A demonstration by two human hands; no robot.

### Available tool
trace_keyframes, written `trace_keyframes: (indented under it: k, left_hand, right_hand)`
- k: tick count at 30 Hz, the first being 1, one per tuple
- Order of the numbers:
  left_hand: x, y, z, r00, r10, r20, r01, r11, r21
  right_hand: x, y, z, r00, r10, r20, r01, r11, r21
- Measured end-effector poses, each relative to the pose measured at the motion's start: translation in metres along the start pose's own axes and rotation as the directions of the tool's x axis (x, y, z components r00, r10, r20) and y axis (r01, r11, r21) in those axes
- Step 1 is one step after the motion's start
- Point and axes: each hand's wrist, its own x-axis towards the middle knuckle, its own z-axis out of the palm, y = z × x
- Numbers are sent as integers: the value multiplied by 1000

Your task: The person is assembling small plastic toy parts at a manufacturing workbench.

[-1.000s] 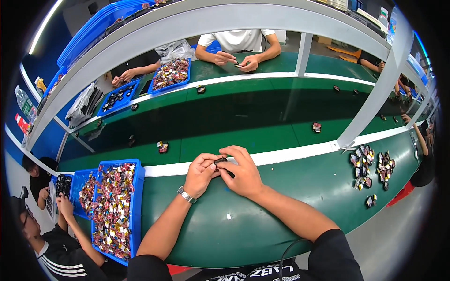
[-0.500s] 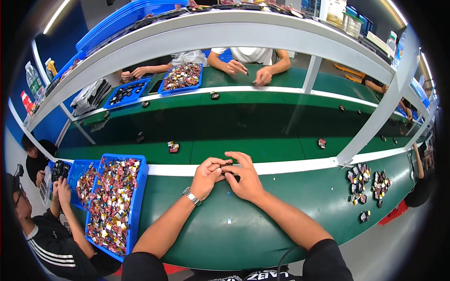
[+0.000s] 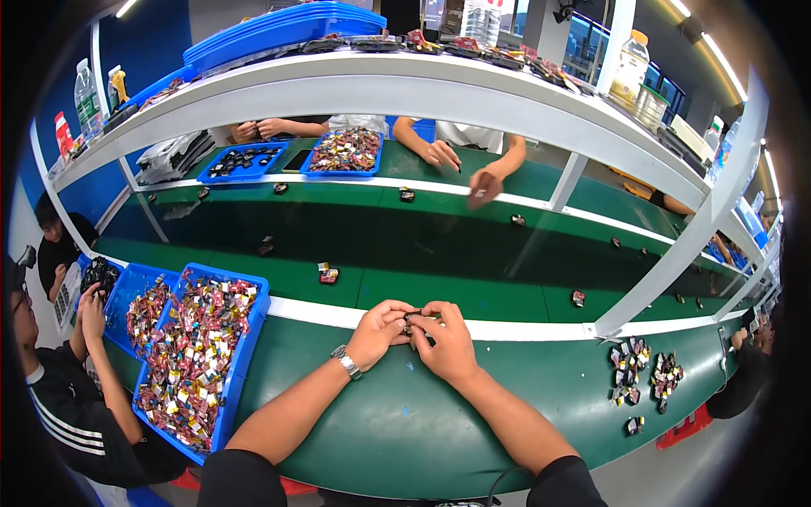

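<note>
- The left hand (image 3: 378, 335) pinches one side of a small dark part (image 3: 411, 319) between thumb and fingers.
- The right hand (image 3: 445, 345) has its thumb and fingertips closed on the other side, its fingers curved with a gap inside the curl.
- The part is between the two hands, over the far edge of the tabletop (image 3: 355, 431); fingers cover most of it, so its shape cannot be told.
- It looks light, likely a stiff shell, perhaps a little slippery; any thin inner pieces could be fragile. Holding it by the outer edges with fingertips, pressing gently, seems safest.
- To the left, a blue tray (image 3: 245, 372) is heaped with small red, white and yellow pieces.
- To the right, on the tabletop, lie two clusters of loose parts, a nearer one (image 3: 629, 372) and a farther one (image 3: 666, 374), with a single part (image 3: 634, 425) apart from them.
- Beyond, a co-worker's hand (image 3: 485, 186) is blurred above the green belt.
- Against half a second ago: the person's hands still meet around the part; the view has shifted, showing more of the upper shelf (image 3: 380, 84); the co-worker's hand is lower, and a dark piece (image 3: 518, 220) now lies on the belt beside it. Both clusters look unchanged.
</note>
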Motion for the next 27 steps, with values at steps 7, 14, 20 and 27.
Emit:
trace_keyframes:
  k: [7, 14, 20, 27]
  left_hand:
    - [1, -2, -1, 1000, 6, 13, -6, 1000, -17]
    - [-1, 2, 2, 999, 34, 19, -33, 999, -18]
    - [1, 1, -5, 998, -10, 55, 13, 998, -63]
    - [2, -5, -10, 995, 8, 100, -10, 1000, 11]
  right_hand:
    - [-1, 5, -9, 992, 14, 128, -9, 999, -41]
    - [5, 9, -14, 969, -109, 220, 114, 993, -10]
    - [2, 16, -15, 968, 20, 248, -51, 992, 118]
    - [-1, 19, -15, 953, 87, 289, -147, 970, 192]
